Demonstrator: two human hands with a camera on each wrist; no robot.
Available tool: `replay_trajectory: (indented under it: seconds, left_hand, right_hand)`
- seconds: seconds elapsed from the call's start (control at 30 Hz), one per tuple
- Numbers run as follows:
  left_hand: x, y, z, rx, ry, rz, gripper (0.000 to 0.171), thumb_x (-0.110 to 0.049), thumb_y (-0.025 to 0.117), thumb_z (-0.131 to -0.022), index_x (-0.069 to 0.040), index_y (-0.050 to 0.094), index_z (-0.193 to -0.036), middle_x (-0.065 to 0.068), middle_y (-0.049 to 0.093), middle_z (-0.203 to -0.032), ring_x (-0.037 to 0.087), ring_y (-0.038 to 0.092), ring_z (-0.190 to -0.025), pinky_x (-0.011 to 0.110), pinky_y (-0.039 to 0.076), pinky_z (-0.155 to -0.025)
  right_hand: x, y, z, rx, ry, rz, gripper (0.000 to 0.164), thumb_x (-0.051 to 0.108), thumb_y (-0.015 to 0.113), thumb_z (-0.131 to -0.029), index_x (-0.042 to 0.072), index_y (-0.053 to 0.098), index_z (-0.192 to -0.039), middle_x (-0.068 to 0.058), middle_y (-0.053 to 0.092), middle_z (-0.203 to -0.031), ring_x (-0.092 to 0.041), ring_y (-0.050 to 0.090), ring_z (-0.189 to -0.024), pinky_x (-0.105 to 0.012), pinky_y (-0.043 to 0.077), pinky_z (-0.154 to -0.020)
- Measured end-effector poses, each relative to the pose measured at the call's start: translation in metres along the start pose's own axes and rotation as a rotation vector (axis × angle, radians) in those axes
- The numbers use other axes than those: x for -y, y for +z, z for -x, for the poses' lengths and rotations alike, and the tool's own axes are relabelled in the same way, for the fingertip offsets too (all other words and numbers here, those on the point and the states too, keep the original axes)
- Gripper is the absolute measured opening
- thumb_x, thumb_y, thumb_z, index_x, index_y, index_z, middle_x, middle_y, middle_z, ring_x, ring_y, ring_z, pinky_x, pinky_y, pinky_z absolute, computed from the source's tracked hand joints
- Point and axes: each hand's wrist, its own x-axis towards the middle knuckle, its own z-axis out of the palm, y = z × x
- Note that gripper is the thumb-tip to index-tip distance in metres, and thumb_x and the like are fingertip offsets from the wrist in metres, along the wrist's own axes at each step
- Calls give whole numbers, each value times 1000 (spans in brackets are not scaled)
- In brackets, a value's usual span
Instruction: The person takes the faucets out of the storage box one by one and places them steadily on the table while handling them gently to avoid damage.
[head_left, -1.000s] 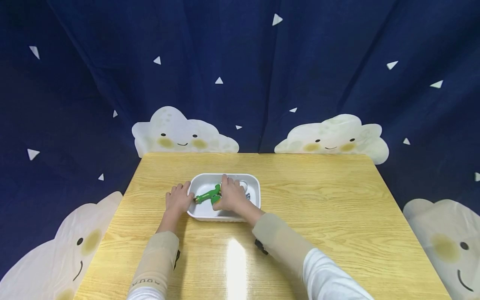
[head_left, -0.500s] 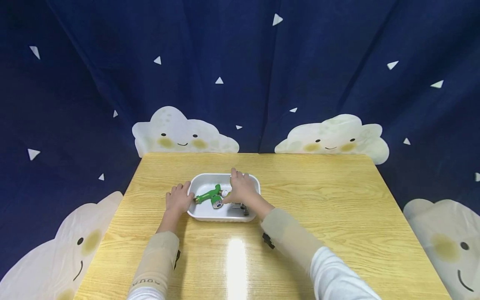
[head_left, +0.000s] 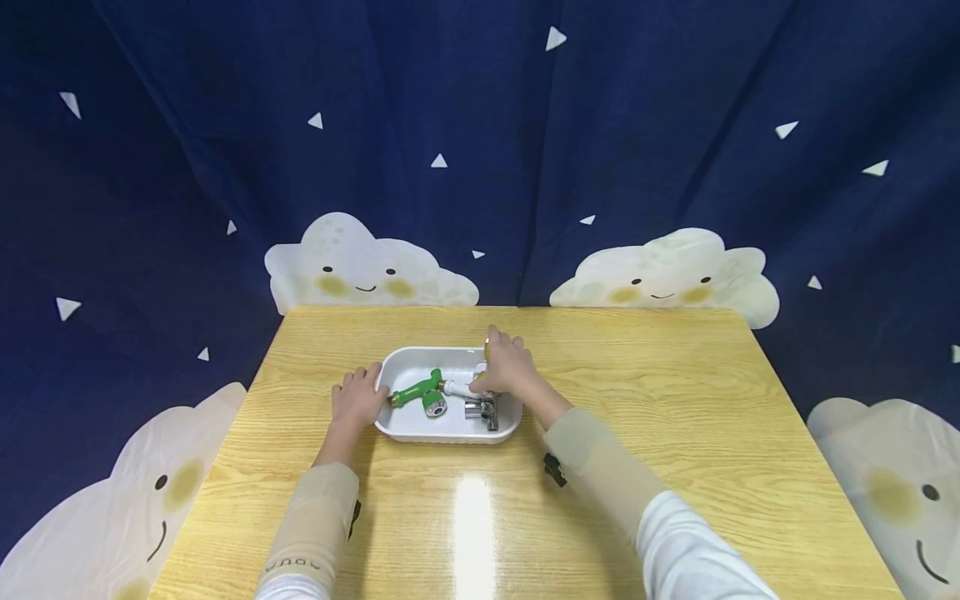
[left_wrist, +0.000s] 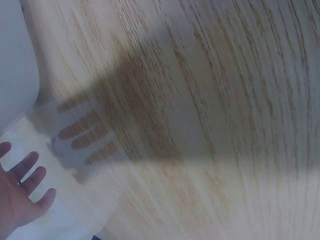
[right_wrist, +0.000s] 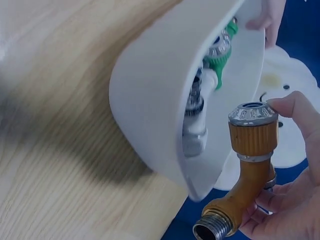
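In the head view, my right hand [head_left: 510, 367] is over the right end of a white plastic bin [head_left: 420, 437]. The right wrist view shows it pinching a gold angle valve [right_wrist: 254, 172] with a ribbed knob, silver cap and threaded outlet. At the left end, my left hand [head_left: 358, 398] rests on the rim, thumb over the edge. Its other fingers [left_wrist: 35, 177] are spread and fairly straight outside the wall. Inside the bin lie a green valve [head_left: 417, 389], a white valve [head_left: 459, 389] and a chrome valve [head_left: 474, 409]. The right hand partly hides the white and chrome ones.
The bin stands on a wooden table [head_left: 675, 400], nearer its far left side. Behind and around the table hangs a dark blue curtain [head_left: 480, 83] printed with clouds and small white triangles.
My right hand has moved right and slightly back with the gold valve, from mid-bin to its right end, uncovering the white and chrome valves. My left hand has stayed put.
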Motion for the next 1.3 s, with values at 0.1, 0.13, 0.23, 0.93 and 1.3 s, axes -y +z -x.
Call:
replay_trajectory:
  seconds: [0.1,0.13,0.23,0.93,1.3]
  left_hand:
    - [-1,-1,1,-7,3,2,54,-32,37,-92,-12,30,-141,21,41,-131,39,36,-119,60,27,-95]
    - [-1,-1,1,-12,6,0,53,-32,37,-92,-12,31,-141,21,42,-130,39,36,-118,60,27,-94]
    - [-2,-1,2,-18,10,1,53,-31,37,-92,-11,32,-140,21,42,-130,39,36,-118,60,27,-95]
    - [2,2,0,-6,5,6,55,-34,38,-92,-13,29,-142,21,41,-131,39,36,-119,61,27,-95]
    - [1,2,-1,-1,-4,17,55,-33,38,-91,-14,29,-142,20,41,-132,39,35,-120,61,24,-97]
  right_hand:
    - [-9,-5,-2,-9,14,-25,108,41,77,-58,1,21,-141,-20,42,-133,-39,38,-118,-49,40,-93]
    - [-11,-7,-3,-13,21,-31,108,40,77,-58,1,21,-141,-20,42,-133,-39,38,-118,-49,39,-93]
    - [-20,-11,-4,-18,40,-49,110,41,78,-58,0,19,-142,-21,42,-133,-40,37,-119,-50,39,-93]
    - [-70,-19,-7,-12,135,-149,109,38,75,-62,-4,14,-142,-27,36,-137,-48,28,-125,-54,35,-97]
    - [-93,-4,-9,-6,177,-184,113,40,76,-62,-3,10,-143,-29,32,-138,-49,23,-127,-57,31,-99]
